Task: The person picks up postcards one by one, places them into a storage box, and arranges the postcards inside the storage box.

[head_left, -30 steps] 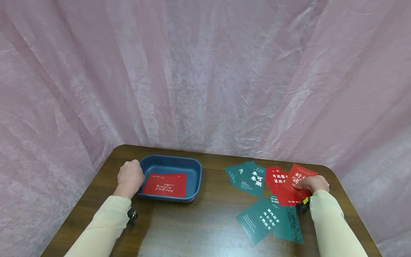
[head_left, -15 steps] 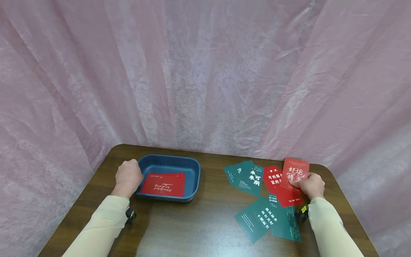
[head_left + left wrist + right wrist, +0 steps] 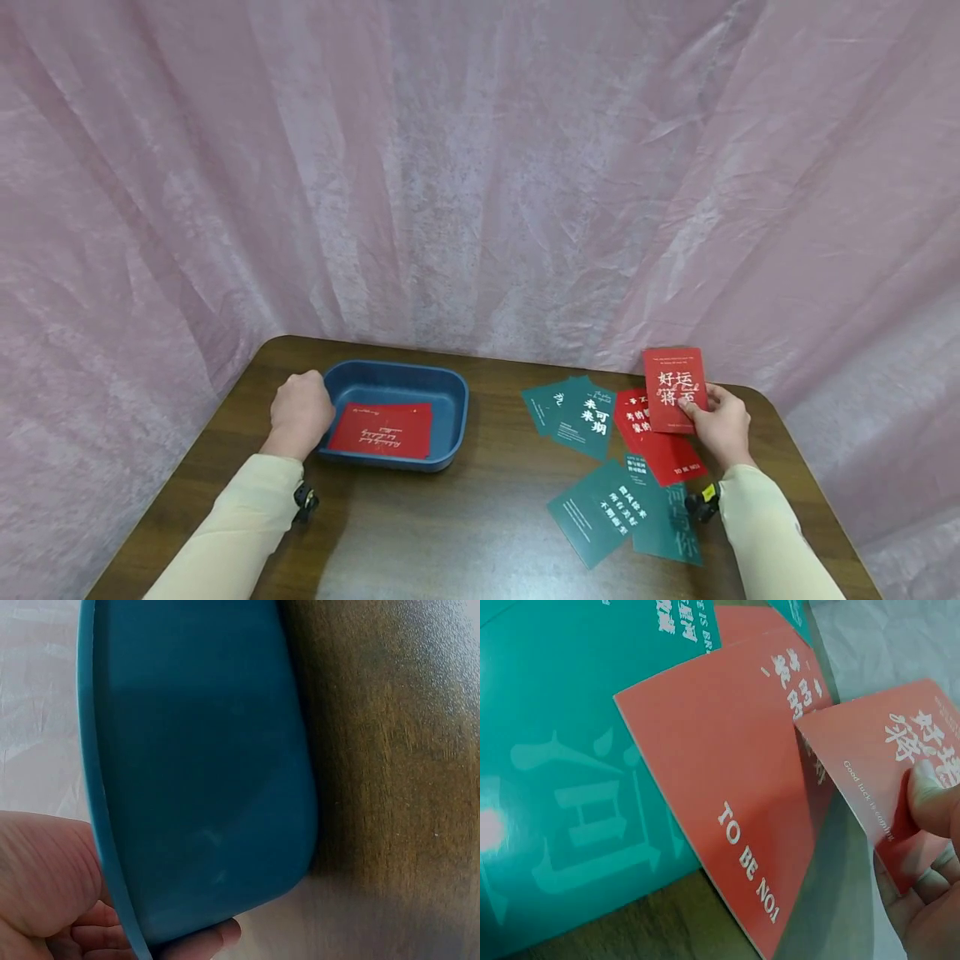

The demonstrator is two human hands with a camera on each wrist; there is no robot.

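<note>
My left hand [image 3: 302, 412] grips the left end of a blue plastic tray [image 3: 459, 421], in which several red cards [image 3: 378, 429] lie. In the left wrist view, the tray's wall [image 3: 202, 750] fills the middle, with fingers at its rim. At the right of the table, my right hand [image 3: 726, 427] pinches a red card [image 3: 672, 373] with white characters, thumb on its face and fingers behind. This card is tilted up over other red cards [image 3: 670, 460] on the table. The right wrist view shows one of these, printed "TO BE NO.1" [image 3: 742, 855], below the held card [image 3: 862, 750].
Green cards [image 3: 592, 512] lie in front of the red ones, partly under them. Another group of green cards [image 3: 581, 421] lies to their left. The brown wooden table [image 3: 427, 533] backs onto a pink curtain [image 3: 480, 183].
My right hand has lifted the red card off the other red cards, moving it up and left and turning it upright. My left hand stays at the tray.
</note>
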